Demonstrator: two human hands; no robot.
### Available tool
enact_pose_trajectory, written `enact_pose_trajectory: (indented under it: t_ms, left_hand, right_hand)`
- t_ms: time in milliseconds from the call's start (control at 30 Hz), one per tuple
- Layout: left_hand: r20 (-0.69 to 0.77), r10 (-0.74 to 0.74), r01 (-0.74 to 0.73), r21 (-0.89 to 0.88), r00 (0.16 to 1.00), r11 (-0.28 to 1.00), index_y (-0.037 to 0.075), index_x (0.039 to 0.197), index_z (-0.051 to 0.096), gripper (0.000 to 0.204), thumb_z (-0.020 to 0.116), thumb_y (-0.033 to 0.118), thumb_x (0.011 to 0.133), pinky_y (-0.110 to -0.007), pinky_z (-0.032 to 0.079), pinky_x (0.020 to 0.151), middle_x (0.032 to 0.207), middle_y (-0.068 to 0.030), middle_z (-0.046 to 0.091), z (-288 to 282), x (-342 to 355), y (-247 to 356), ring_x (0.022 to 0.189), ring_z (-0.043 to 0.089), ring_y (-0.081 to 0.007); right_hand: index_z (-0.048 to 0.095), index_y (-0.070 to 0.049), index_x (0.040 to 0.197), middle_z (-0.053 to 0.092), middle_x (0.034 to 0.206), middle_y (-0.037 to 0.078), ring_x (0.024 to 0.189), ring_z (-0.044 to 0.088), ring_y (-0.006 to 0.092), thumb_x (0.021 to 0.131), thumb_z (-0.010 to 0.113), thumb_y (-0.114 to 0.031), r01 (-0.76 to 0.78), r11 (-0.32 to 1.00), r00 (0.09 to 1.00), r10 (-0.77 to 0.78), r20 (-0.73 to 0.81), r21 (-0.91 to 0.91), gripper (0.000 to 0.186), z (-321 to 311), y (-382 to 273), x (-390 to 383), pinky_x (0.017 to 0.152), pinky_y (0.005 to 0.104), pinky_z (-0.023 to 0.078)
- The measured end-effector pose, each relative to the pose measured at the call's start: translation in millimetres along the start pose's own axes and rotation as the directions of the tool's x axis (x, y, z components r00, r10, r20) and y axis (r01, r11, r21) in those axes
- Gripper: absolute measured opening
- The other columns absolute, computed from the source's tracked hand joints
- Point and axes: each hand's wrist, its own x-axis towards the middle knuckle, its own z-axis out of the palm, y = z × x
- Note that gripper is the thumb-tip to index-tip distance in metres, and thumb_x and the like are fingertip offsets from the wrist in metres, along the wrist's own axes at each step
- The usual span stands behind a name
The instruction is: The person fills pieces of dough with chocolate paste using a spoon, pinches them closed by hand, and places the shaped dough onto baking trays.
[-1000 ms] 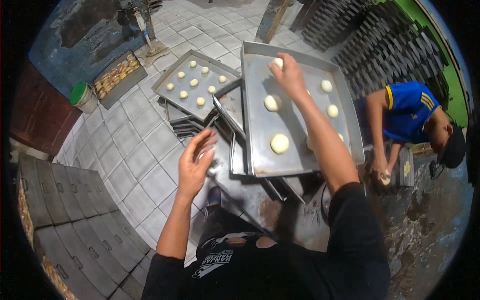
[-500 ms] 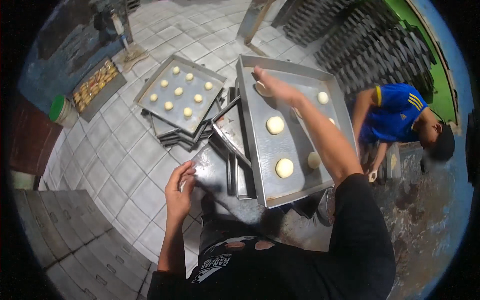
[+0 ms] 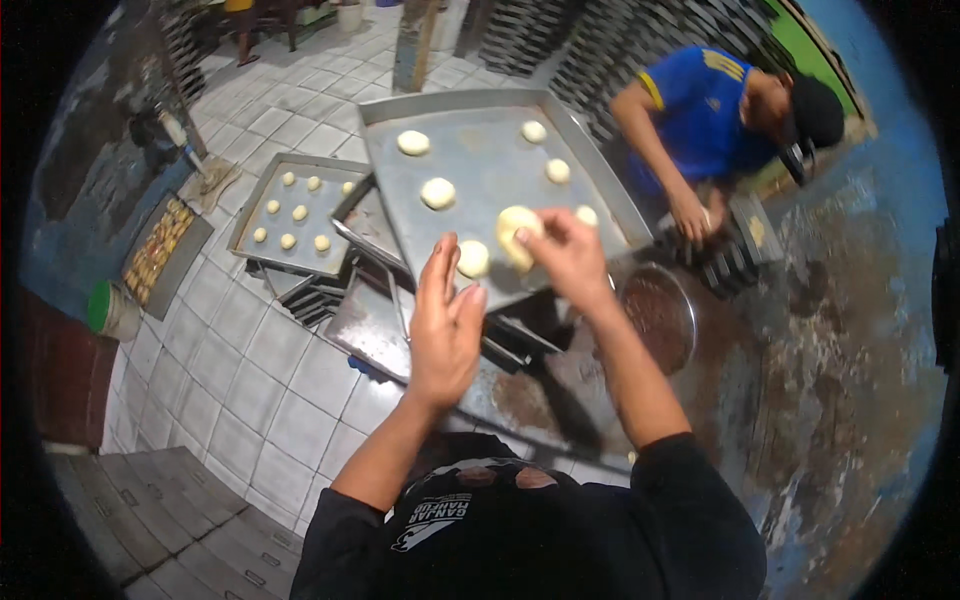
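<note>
A large grey metal tray (image 3: 480, 155) lies before me on stacked trays, with several pale dough balls (image 3: 437, 193) spaced out on it. Over its near part, my right hand (image 3: 572, 258) pinches a pale piece of dough (image 3: 517, 228) between thumb and fingers; the piece looks somewhat flattened. My left hand (image 3: 447, 335) is held up at the tray's near left edge, fingers stretched and nothing in it. Just beyond its fingertips sits another dough ball (image 3: 473, 260) on the tray.
Left, a second tray (image 3: 325, 212) of dough balls tops a stack. Beyond are a tray of browned pieces (image 3: 158, 250) and a green-lidded bucket (image 3: 113, 312). A round metal pan (image 3: 660, 320) stands right. A person in blue (image 3: 690, 115) works beside dark moulds (image 3: 728, 262).
My right hand has come back from the tray's far end and now holds dough. My left hand has risen rightward to the tray's near edge. The whole view has shifted.
</note>
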Motion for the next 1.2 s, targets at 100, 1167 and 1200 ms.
enact_pose_trajectory:
  t_ms: [100, 1167, 1200]
  left_hand:
    - [0.095, -0.183, 0.193, -0.104, 0.978, 0.976, -0.003, 0.136, 0.050, 0.035, 0.046, 0.022, 0.111, -0.028, 0.050, 0.087, 0.113, -0.0089, 0.064, 50, -34, -21, 0.101, 0.062, -0.0142]
    - [0.441, -0.722, 0.667, 0.306, 0.533, 0.680, 0.002, 0.137, 0.053, 0.063, 0.077, -0.008, 0.080, -0.029, 0.050, 0.100, 0.122, -0.0064, 0.068, 218, -189, -224, 0.112, 0.065, -0.0150]
    - [0.444, -0.718, 0.637, 0.345, 0.537, 0.689, 0.002, 0.135, 0.055, 0.063, 0.079, -0.009, 0.078, -0.028, 0.050, 0.101, 0.122, -0.0054, 0.067, 226, -173, -230, 0.112, 0.064, -0.0142]
  right_hand:
    - [0.069, 0.000, 0.113, 0.063, 0.115, 0.011, 0.087, 0.064, 0.0153, 0.083, 0.084, -0.015, 0.209, 0.956, 0.974, -0.223, -0.043, -0.205, 0.037, -22, -29, -108, 0.069, 0.0266, 0.053]
    - [0.065, 0.004, 0.106, 0.064, 0.109, 0.024, 0.096, 0.063, 0.0472, 0.091, 0.057, -0.011, -0.360, 0.517, 0.931, 0.143, -0.336, -0.777, 0.022, -195, 393, -329, 0.089, 0.0561, 0.048]
    - [0.065, 0.004, 0.106, 0.064, 0.109, 0.024, 0.096, 0.063, 0.0472, 0.091, 0.057, -0.011, -0.378, 0.503, 0.924, 0.155, -0.349, -0.777, 0.022, -191, 403, -331, 0.089, 0.0561, 0.048]
